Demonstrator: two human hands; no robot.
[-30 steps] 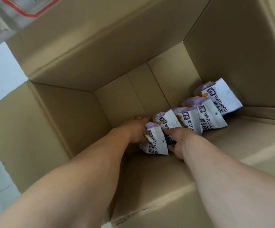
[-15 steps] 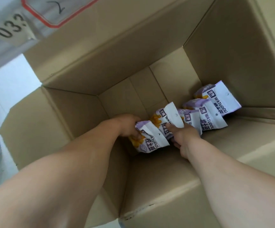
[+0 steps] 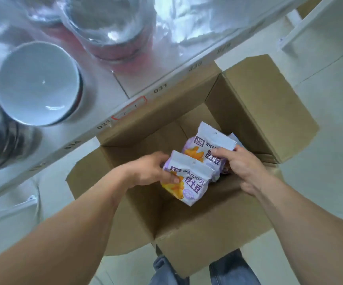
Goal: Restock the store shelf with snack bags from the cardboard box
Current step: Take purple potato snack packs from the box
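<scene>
A white store shelf with numbered edge labels runs across the upper left, carrying a pale bowl and wrapped jars; just below its front edge an open cardboard box stands on the pale floor, flaps spread. Above the box's opening a person lifts snack bags: the left hand grips the top corner of the nearer purple-and-white snack bag, thumb on its face, while the right hand pinches the second snack bag near its top seal, with what looks like another packet bunched beneath the palm. Both bags hang over the box's middle, clear of its walls. To carry this step well, the grips likely belong on the flat seals rather than the puffed bodies, bags kept upright and faces forward, and raised past the near flap before swinging toward the shelf edge
</scene>
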